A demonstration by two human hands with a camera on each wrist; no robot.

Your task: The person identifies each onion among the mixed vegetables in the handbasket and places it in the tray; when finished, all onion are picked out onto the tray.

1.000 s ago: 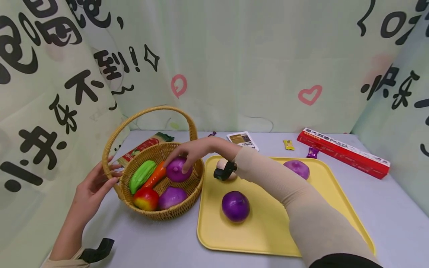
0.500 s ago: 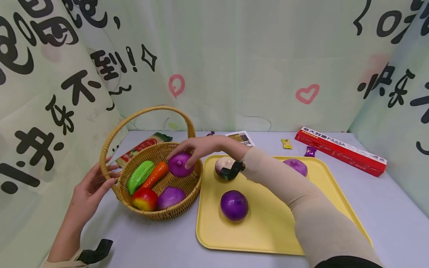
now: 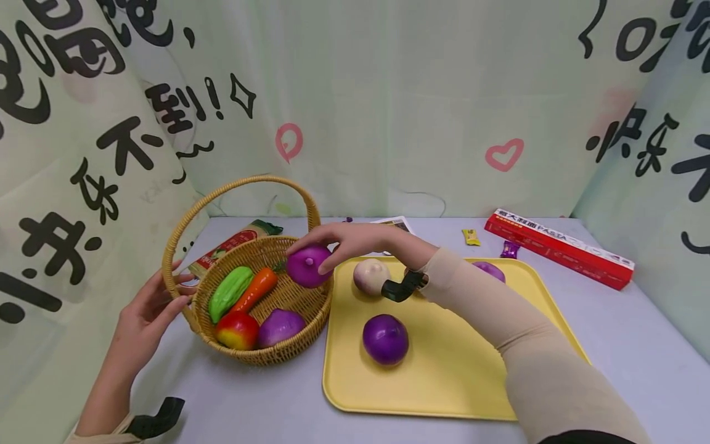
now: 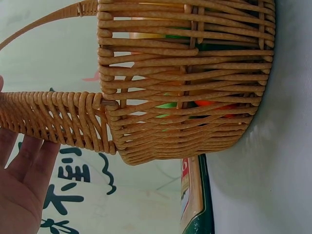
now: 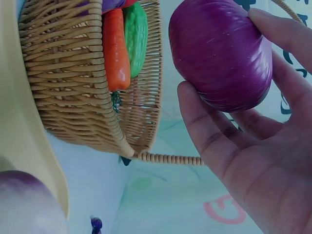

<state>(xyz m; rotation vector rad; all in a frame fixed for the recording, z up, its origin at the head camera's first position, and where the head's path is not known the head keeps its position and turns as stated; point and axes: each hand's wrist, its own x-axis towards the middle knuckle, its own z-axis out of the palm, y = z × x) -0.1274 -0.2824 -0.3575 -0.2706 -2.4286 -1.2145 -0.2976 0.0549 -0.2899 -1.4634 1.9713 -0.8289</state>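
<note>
The right hand [image 3: 341, 239], its grip clasping a purple onion [image 3: 305, 270], has moved rightward from the carrot [image 3: 257, 290] to over the right edge of the basket [image 3: 288, 351] (which seems to leave the onion lifted clear), while the left hand [image 3: 143, 324] holds the handle [image 4: 58, 119].
</note>
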